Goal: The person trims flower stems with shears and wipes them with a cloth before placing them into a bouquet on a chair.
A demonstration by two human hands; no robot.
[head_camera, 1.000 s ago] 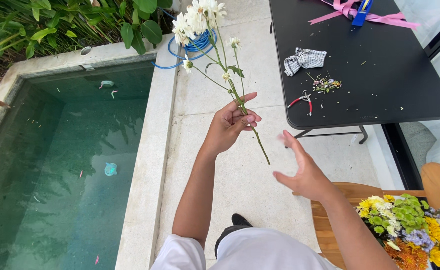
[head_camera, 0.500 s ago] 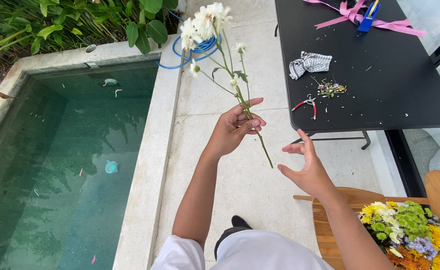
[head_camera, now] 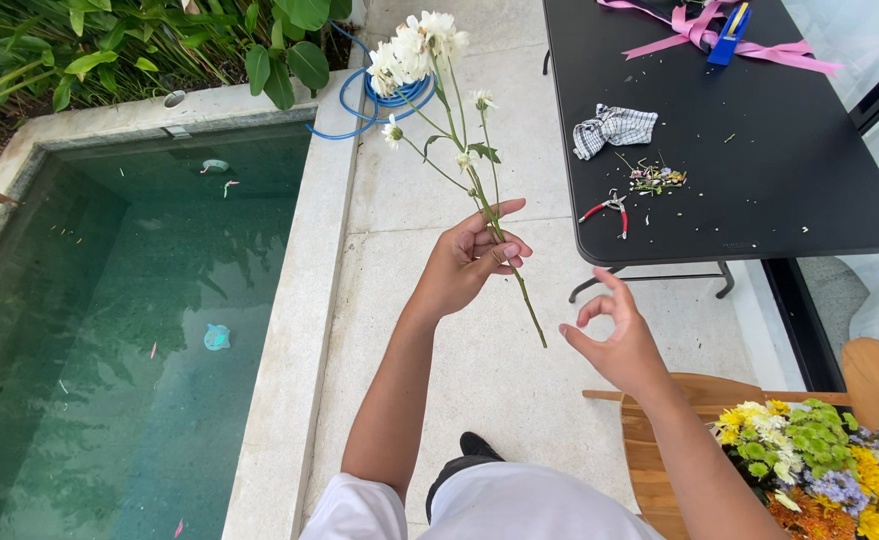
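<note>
My left hand grips a stem of white daisy-like flowers, held upright over the paved floor; the green stem end sticks out below the fingers. My right hand hovers just right of that stem end, fingers curled and apart, holding nothing. A bunch of yellow, green, white and purple flowers lies on a wooden seat at lower right.
A black table at upper right carries red-handled snips, a checked cloth, flower trimmings, pink ribbon and a blue tool. A pool fills the left; a blue hose lies by plants.
My right hand has drawn in towards the stem's lower end and curled its fingers. The flower stem stays upright in my left hand.
</note>
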